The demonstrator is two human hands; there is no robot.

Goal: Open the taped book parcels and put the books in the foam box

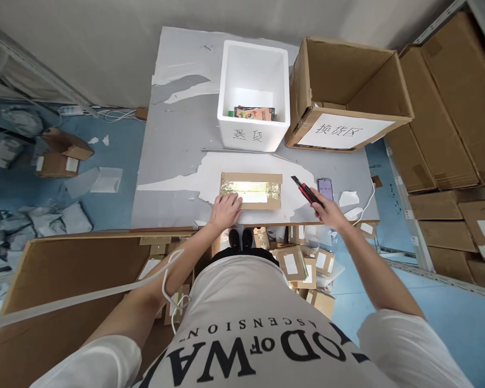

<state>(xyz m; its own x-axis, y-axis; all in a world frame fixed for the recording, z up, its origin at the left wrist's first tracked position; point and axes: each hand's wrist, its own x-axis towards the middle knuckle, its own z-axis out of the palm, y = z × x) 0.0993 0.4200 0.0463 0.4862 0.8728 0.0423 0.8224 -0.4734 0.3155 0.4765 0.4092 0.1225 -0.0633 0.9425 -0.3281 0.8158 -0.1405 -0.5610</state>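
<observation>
A small cardboard box (251, 203) with shiny tape and a white label lies on the table near its front edge. My left hand (226, 210) grips its near left corner, fingers bent over the top; the thumb is hard to make out. In my right hand (327, 210) is a red and black utility knife (306, 190), held to the right of the box. The knife points up and left, apart from the cardboard. Just beyond my right hand lies a phone (325, 188) with a lit screen.
A white foam box (254, 132) with some colourful packs inside stands behind the small box. Beside it is a large open carton (351, 108). Torn white paper covers parts of the grey table (178, 124). Parcels (293, 264) pile up below the front edge, and a large carton (76, 285) is at left.
</observation>
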